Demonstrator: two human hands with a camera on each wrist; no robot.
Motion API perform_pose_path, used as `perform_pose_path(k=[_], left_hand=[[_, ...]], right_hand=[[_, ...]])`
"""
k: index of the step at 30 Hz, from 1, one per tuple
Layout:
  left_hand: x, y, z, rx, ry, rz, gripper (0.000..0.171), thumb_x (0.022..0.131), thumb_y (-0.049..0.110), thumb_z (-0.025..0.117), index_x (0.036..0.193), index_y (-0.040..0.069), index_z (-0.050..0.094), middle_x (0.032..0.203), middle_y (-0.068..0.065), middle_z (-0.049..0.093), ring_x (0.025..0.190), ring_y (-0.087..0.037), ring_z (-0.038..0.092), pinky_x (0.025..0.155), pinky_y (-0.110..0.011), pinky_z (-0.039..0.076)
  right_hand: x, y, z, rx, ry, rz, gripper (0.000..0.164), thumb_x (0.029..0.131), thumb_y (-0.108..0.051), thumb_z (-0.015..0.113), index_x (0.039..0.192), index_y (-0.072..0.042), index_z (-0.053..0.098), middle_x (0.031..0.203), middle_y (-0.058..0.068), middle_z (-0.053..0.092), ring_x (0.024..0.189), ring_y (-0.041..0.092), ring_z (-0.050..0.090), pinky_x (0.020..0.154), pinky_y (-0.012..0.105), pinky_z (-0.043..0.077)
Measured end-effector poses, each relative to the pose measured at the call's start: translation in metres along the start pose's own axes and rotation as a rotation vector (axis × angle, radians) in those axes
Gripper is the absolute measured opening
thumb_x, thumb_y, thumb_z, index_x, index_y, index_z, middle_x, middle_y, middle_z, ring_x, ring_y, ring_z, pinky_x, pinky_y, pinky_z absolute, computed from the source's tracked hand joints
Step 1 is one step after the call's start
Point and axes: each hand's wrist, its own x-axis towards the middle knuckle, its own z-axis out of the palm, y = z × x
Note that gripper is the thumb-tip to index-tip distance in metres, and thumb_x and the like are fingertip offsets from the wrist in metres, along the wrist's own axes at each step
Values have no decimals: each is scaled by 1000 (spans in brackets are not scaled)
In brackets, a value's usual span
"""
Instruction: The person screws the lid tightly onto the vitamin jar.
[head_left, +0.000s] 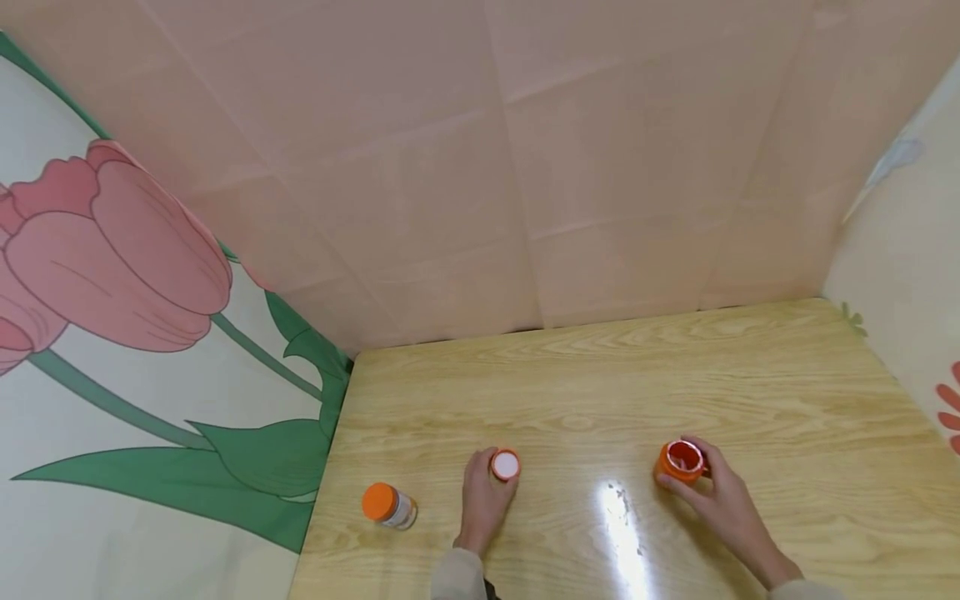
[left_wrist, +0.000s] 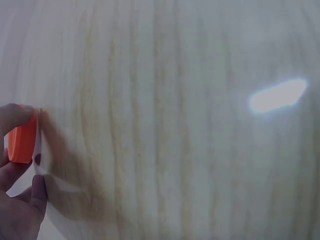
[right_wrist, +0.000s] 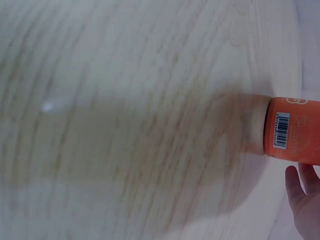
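Between the thumb and fingers of my left hand (head_left: 483, 496) is an orange screw cap (head_left: 506, 465), its white inside facing up in the head view. The left wrist view shows the orange cap (left_wrist: 22, 137) edge-on at the far left. My right hand (head_left: 716, 492) grips an orange jar (head_left: 667, 468) around its side, at the right part of the table. The jar's mouth is uncovered with a white rim; its contents are too small to tell. In the right wrist view the orange jar (right_wrist: 295, 131) shows a barcode label.
A second bottle (head_left: 400, 510) with an orange lid stands left of my left hand on the wood-grain table (head_left: 585, 392). A pinkish covering (head_left: 450, 167) hangs behind the table. A tulip-printed panel (head_left: 112, 250) borders the left, and a pale printed panel (head_left: 900, 275) the right.
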Motion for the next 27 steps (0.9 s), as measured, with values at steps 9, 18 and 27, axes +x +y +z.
perform_pose_path(k=[9,18,27], left_hand=[[-13,3,3,-11,-27,-41,49,76,9,83,121,5,64,123,-16,65,131,-43,50,107,-57,42],[-23,2,6,23,-21,-7,49,78,14,83,122,7,64,122,-13,66,130,-40,52,105,-56,44],[-32,5,2,25,-37,2,51,78,17,82,125,8,63,126,-13,66,129,-41,52,104,-58,44]], right_hand=[[-12,-2,4,3,23,-26,71,78,-16,84,137,2,47,121,19,63,100,-22,44,80,-1,37],[-21,-5,6,11,40,-42,72,76,-15,85,136,0,49,120,-8,61,99,-19,48,81,-2,37],[-27,-5,11,26,61,-61,71,75,-12,86,135,0,50,116,-39,44,100,-20,48,82,-2,37]])
